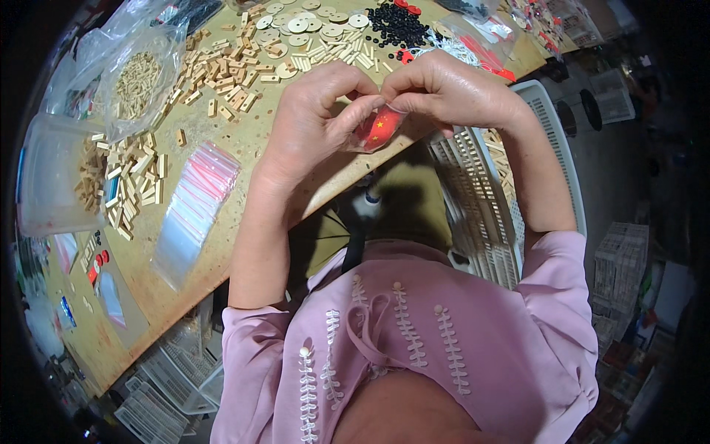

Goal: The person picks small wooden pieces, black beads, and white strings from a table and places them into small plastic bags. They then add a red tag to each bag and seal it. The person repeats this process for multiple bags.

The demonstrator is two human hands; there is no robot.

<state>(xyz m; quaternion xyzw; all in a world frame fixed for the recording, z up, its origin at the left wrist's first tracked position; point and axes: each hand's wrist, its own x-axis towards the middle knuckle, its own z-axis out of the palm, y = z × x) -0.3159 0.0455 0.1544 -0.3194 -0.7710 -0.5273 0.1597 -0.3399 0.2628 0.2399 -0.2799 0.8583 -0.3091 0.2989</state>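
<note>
Small clear bag point(373, 132), with something red and yellow-starred showing through it, sits pinched between both hands just above the near edge of the bench point(244, 140). The left hand point(314, 118) and the right hand point(451, 92) meet thumb to thumb at the bag's top edge, fingers pressed together on the plastic and none spread. To my eye they are closing its mouth; doing that well would mean keeping the two lips lined up and running the pinch along the whole strip, with the contents held low so nothing catches in the seal. A stack of empty zip bags point(194, 211) lies near the left forearm, and wooden blocks point(126, 185), pale discs point(303, 26) and black beads point(396, 26) are spread farther back.
</note>
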